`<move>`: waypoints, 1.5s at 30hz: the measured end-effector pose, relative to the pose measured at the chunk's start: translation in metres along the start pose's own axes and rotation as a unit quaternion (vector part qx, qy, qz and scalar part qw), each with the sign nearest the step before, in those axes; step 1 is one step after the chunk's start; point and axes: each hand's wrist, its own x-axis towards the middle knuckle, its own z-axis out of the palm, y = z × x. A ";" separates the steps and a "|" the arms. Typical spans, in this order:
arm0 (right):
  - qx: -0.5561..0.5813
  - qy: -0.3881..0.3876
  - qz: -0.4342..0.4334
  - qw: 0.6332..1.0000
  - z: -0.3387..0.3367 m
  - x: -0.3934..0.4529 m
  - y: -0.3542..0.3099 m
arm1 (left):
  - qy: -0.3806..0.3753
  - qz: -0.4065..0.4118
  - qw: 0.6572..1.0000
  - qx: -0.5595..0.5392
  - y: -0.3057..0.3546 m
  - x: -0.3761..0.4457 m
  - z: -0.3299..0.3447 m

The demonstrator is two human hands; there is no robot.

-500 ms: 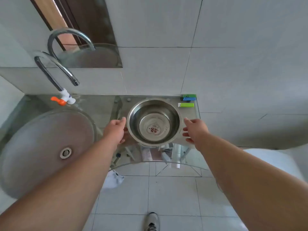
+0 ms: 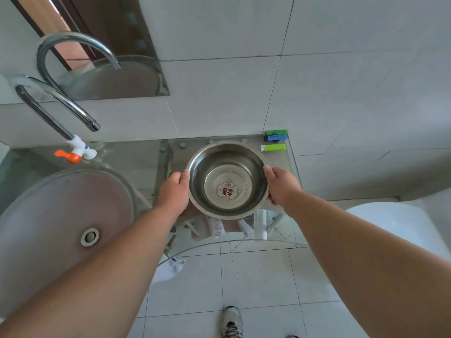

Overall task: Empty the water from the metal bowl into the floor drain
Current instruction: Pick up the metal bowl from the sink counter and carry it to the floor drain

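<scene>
A round metal bowl (image 2: pixel 228 179) with a red sticker on its bottom is over the glass counter (image 2: pixel 289 172), right of the basin. My left hand (image 2: pixel 174 189) grips its left rim and my right hand (image 2: pixel 281 185) grips its right rim, thumbs on the edge. The bowl is level. I cannot make out a water surface inside it. No floor drain is in view.
A frosted glass basin (image 2: pixel 61 215) with a metal plug lies at left under a curved tap (image 2: pixel 58 103) with an orange handle. Lighters (image 2: pixel 274 147) lie at the counter's back right. White tiled floor, my shoe (image 2: pixel 230 322) and a white toilet (image 2: pixel 402 225) are below.
Both hands have closed onto the bowl's rim, and the bowl now sits slightly nearer to me and appears raised off the counter.
</scene>
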 end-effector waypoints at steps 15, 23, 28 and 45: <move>0.019 0.077 -0.009 0.997 -0.032 -0.018 0.028 | 0.005 0.000 0.997 -0.074 0.029 -0.032 0.025; 0.076 0.073 -0.003 0.994 -0.119 -0.035 0.089 | 0.002 0.023 0.996 -0.089 0.081 -0.094 0.086; 0.072 0.067 -0.028 0.995 -0.189 -0.036 0.141 | 0.025 0.021 0.997 -0.076 0.111 -0.153 0.149; 0.033 0.058 -0.019 0.998 -0.317 -0.044 0.291 | -0.040 -0.077 0.991 -0.099 0.151 -0.270 0.314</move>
